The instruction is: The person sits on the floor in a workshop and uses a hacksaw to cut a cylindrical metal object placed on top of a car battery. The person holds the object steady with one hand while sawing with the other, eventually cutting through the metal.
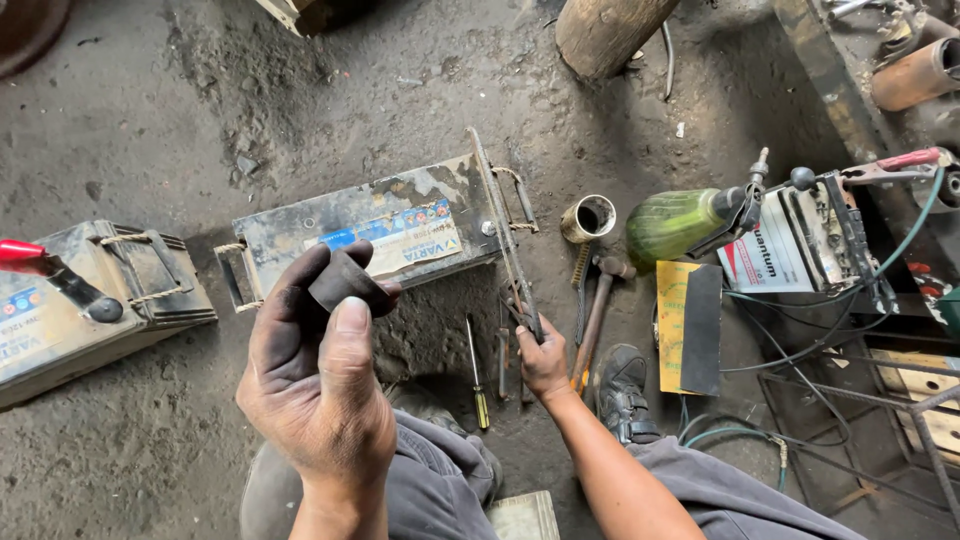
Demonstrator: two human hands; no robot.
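My left hand [315, 385] is raised with its grip clenched on a small dark block [342, 279]. My right hand [543, 362] grasps pliers [521, 311] low beside the battery [385, 232] on the floor [150, 430]. I judge I'm mid-dismantling; next needs firm leverage.

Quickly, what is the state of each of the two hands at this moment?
Left hand: closed on a small dark block, raised off the floor.
Right hand: closed on pliers, down by the battery.
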